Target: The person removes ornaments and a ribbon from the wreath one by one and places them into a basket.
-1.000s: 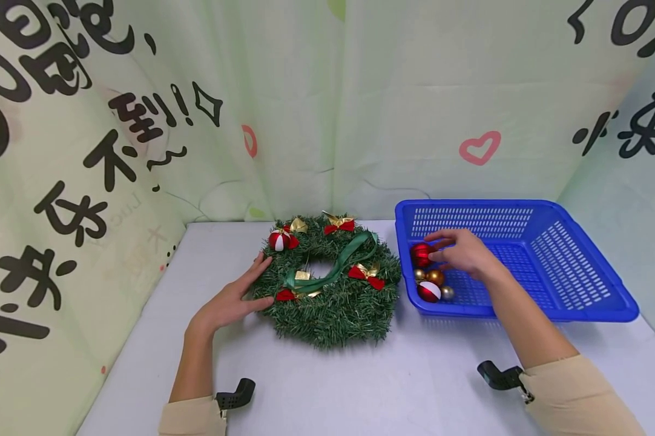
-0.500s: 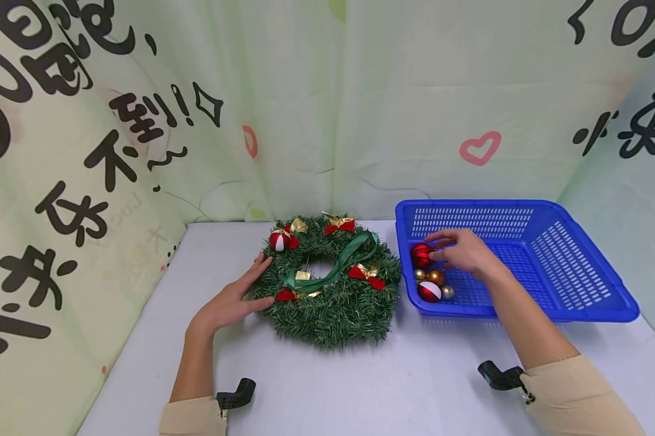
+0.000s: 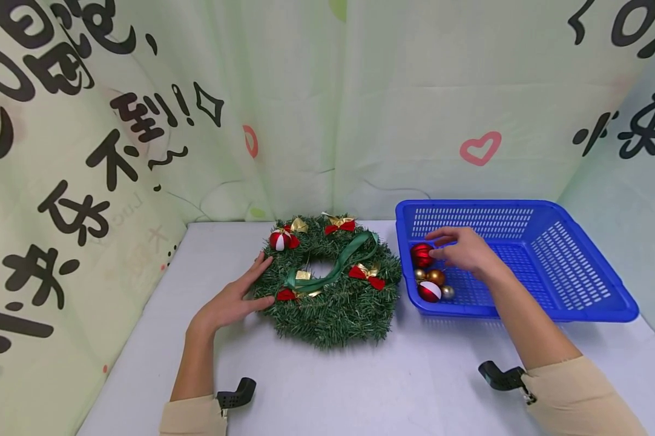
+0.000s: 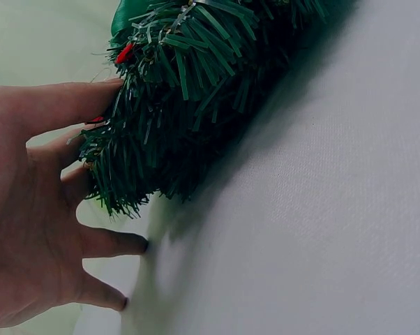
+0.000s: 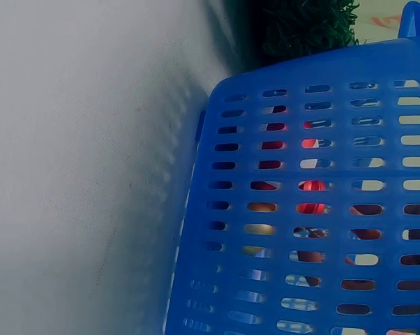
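Observation:
A green wreath (image 3: 333, 321) with red and gold bows and a green ribbon (image 3: 333, 275) lies on the white table. My left hand (image 3: 230, 306) rests against its left side, fingers spread; in the left wrist view the thumb (image 4: 63, 105) touches the greenery. A red-and-white ball (image 3: 280, 240) sits at the wreath's upper left. My right hand (image 3: 464, 251) reaches into the blue basket (image 3: 523, 312), fingers loosely bent, a fingertip at a shiny red ball (image 3: 422, 255). No firm grip shows. The right wrist view sees the hand only through the basket's slots.
Beside the red ball in the basket lie another red-and-white ball (image 3: 429, 291), a copper ball (image 3: 436, 277) and small gold and silver balls (image 3: 447, 293). The basket stands close to the wreath's right side. A printed curtain (image 3: 360, 121) hangs behind the table.

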### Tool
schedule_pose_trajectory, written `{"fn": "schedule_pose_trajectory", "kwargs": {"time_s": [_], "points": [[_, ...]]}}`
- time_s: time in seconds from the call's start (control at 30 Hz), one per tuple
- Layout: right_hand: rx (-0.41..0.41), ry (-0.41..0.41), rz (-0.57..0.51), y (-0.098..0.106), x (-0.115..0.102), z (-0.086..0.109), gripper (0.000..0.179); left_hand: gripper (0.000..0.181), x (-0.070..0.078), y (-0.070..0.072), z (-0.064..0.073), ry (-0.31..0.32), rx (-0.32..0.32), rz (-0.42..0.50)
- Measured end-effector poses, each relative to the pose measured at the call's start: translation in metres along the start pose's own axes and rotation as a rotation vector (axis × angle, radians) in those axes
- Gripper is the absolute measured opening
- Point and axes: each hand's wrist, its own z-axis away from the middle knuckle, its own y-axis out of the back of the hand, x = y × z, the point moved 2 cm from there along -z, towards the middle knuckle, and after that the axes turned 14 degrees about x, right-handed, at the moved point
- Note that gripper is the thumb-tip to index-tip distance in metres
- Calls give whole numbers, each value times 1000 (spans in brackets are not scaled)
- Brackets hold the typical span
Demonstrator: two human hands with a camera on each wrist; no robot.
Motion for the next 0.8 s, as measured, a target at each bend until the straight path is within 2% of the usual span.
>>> {"fn": "schedule_pose_trajectory", "kwargs": {"time_s": [0.43,0.8], "points": [[65,46,4,2,-20,8,46,88,0,1,0,9,-1,1],[141,119,-52,-1,-44,14,39,88,0,1,1,8,-1,-1]]}}
